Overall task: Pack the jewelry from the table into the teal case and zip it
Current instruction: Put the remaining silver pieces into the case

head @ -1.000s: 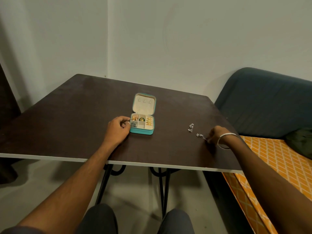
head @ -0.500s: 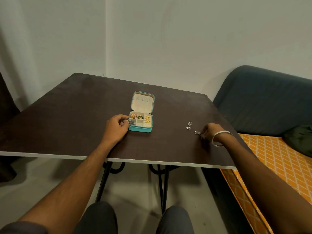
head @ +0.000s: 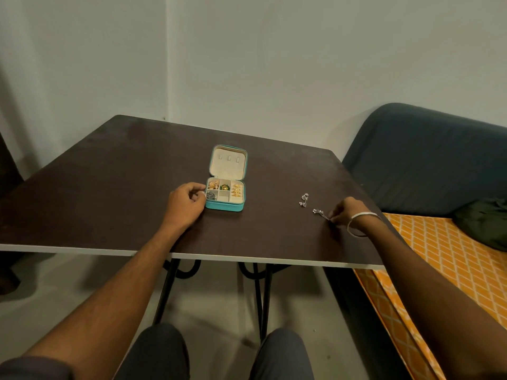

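Note:
The teal case [head: 225,207] lies open on the dark table [head: 109,193], lid tilted back. Its compartments hold gold, green and grey jewelry pieces. My left hand [head: 185,205] rests curled against the case's left side, fingertips touching its edge. A silver earring [head: 303,199] lies loose on the table to the right of the case. My right hand [head: 347,212], with a silver bangle on the wrist, pinches the end of a second silver earring [head: 319,213], which rests on or just above the tabletop.
The table's white front edge [head: 219,255] runs close below both forearms. A dark blue sofa [head: 428,160] with an orange patterned cover [head: 439,264] stands right of the table. Walls close in behind.
My right hand has closed its fingertips on the nearer silver earring and shifted slightly left. The left hand has stayed against the case.

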